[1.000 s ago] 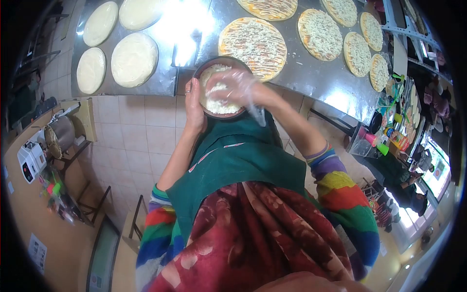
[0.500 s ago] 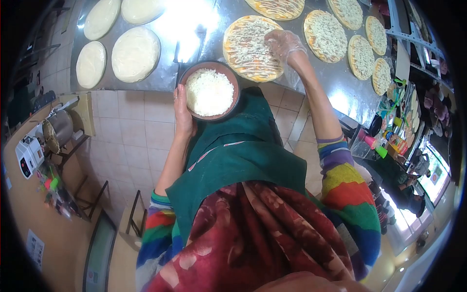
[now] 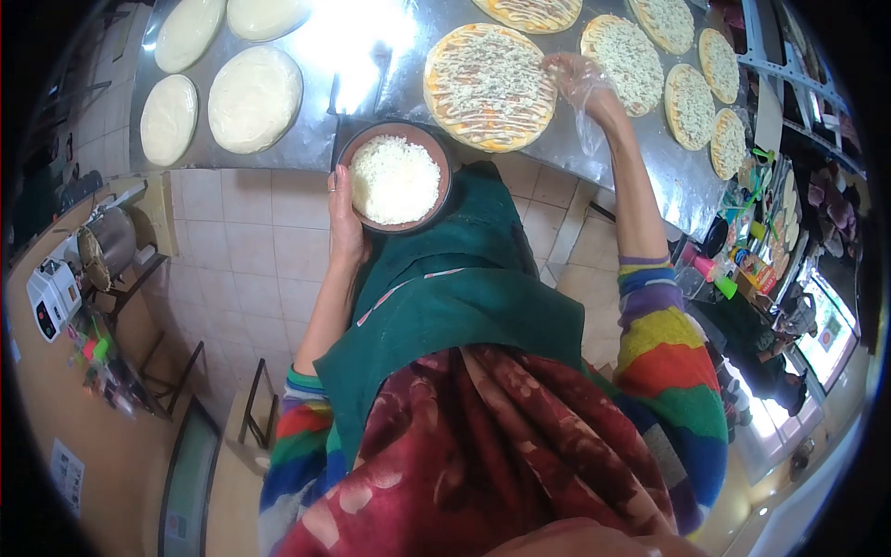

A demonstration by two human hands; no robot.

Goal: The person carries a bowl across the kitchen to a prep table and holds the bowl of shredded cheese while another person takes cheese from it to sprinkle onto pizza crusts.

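Observation:
My left hand (image 3: 345, 215) is wrapped round the left side of a brown bowl (image 3: 447, 176) at the table's front edge. White grated cheese (image 3: 396, 181) fills much of that bowl. At the right rim of a large pizza (image 3: 487, 88) is my right hand (image 3: 580, 82), in a clear plastic glove. Its fingers are drawn together and point down; whatever they may hold is too small to make out. Sauce lines cross this pizza, and cheese crumbs lie scattered over its top. Just right of the hand is another pizza (image 3: 624, 60), thickly covered with crumbs.
The metal table (image 3: 316, 139) spans the top of the view. Plain dough rounds (image 3: 255, 100) lie on its left part, and several cheese-covered pizzas (image 3: 689, 107) on its right. A stand mixer (image 3: 107, 249) is at the far left. Other people (image 3: 784, 385) are at the far right.
My right hand has moved right, from over the large pizza to its right rim. The left hand and bowl stay almost in place.

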